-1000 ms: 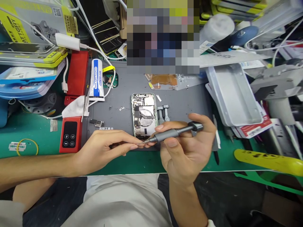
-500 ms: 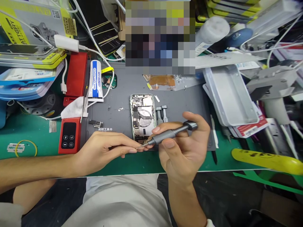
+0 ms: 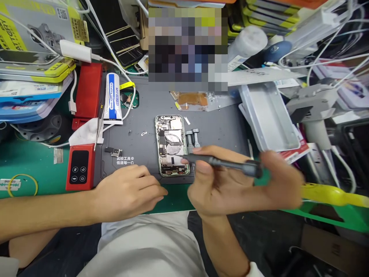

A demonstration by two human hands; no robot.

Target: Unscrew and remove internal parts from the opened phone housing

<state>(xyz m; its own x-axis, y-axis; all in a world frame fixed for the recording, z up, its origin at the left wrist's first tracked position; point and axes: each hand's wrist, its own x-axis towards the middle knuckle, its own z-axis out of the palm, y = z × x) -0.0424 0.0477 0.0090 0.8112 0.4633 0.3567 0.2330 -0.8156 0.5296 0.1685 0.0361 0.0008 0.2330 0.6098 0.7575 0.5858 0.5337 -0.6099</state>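
An opened smartphone (image 3: 172, 144) lies face-up on the grey mat, its circuit board and a round coil showing. My right hand (image 3: 227, 184) grips a dark grey screwdriver (image 3: 219, 161) between thumb and fingers. Its thin bit reaches over the lower middle of the phone; whether it touches I cannot tell. One finger of that hand, stretched out to the right, is blurred. Near the mat's front edge, left of the phone, my left hand (image 3: 129, 192) rests palm down with fingers curled together. Anything inside them is hidden. Grey screwdrivers (image 3: 193, 137) lie just right of the phone.
A small metal bracket (image 3: 144, 133) and a dark phone part (image 3: 113, 151) lie left of the phone. Farther left are tweezers (image 3: 99, 125), a glue tube (image 3: 113, 98) and a red device (image 3: 81, 165). A clear plastic tray (image 3: 269, 119) stands on the right, with cables behind.
My left hand has let go of the screwdriver's tip and drawn back left, fingers curling. My right hand has turned the screwdriver flatter, bringing its bit over the phone. The view has shifted slightly.
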